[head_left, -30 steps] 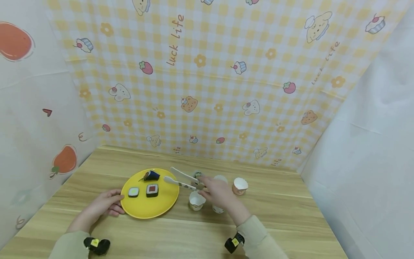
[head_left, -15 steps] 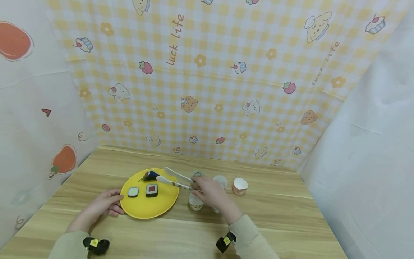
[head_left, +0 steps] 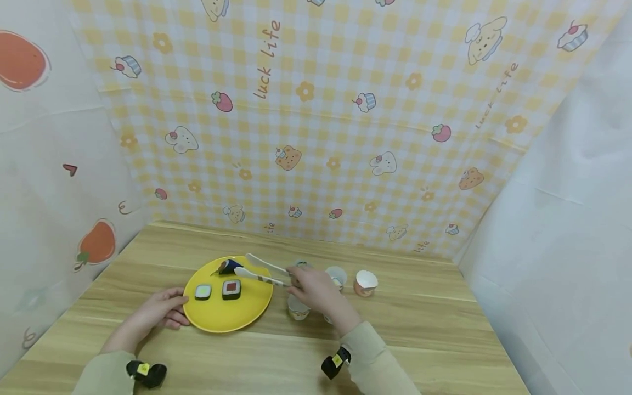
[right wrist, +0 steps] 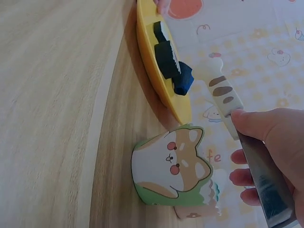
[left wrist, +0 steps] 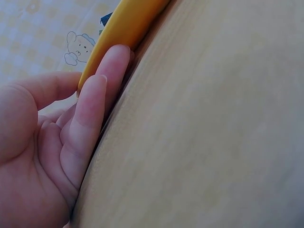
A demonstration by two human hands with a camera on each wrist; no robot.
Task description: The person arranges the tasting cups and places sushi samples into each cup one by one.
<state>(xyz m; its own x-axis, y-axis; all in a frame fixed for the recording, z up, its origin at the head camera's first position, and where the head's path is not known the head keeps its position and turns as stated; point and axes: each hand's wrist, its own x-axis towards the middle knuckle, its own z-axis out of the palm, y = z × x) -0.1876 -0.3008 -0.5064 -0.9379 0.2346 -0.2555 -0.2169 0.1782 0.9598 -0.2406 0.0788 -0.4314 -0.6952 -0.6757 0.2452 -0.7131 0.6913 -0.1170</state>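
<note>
My left hand [head_left: 160, 310] grips the left rim of a yellow plate [head_left: 222, 321], thumb on the rim and fingers low against its side in the left wrist view. On the plate lie a small sushi piece [head_left: 203, 292], a larger one with a red centre [head_left: 231, 289] and a dark blue cone-shaped piece [head_left: 229, 267]. With my right hand [head_left: 321, 291] I hold metal tongs [right wrist: 266, 175] with pale, brown-striped ends. Their tips are spread over the plate's upper right, near the blue piece [right wrist: 183, 78], and nothing shows between them.
Several paper cups stand right of the plate: one below my right hand [head_left: 298, 308], one behind it [head_left: 300, 264], one with something pale inside [head_left: 337, 276], another farther right [head_left: 365, 283]. A dog-faced cup [right wrist: 168, 168] is close in the right wrist view. Patterned cloth hangs behind the table.
My right hand and the tongs have moved left, bringing the tips farther over the plate. More of the cup behind my right hand shows. My left hand stays on the rim.
</note>
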